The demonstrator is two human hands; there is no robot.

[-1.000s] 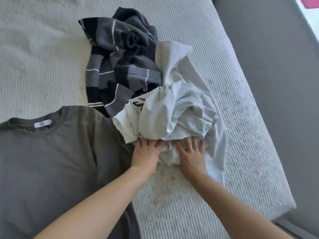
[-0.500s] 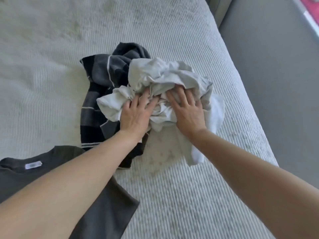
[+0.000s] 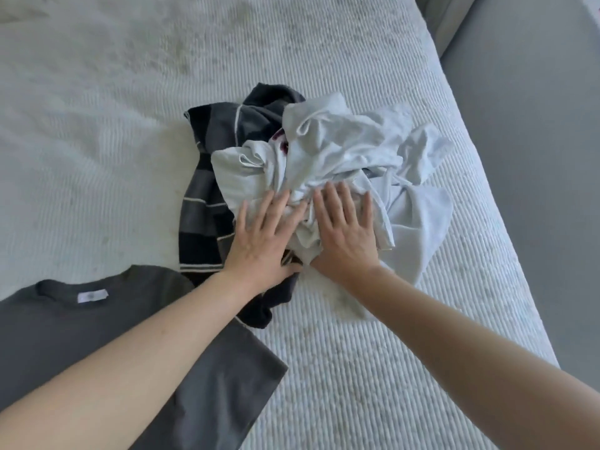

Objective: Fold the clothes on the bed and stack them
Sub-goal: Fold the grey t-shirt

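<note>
A crumpled white garment [image 3: 344,151] lies bunched in the middle of the bed, partly on top of a dark grey striped garment [image 3: 207,177]. My left hand [image 3: 263,235] and my right hand [image 3: 344,228] lie side by side on the near edge of the white bundle, fingers straight and spread, pressing on it. A dark grey T-shirt [image 3: 97,323] with a white neck label is spread flat at the lower left, under my left forearm.
The bed [image 3: 373,368] has a white ribbed cover. Its right edge runs diagonally from the top right down to the lower right, with grey floor [image 3: 545,190] beyond.
Both hands pushed the white bundle and the striped garment away from me, further up the bed. The fingers now lie flatter on the cloth. The grey T-shirt has stayed where it was.
</note>
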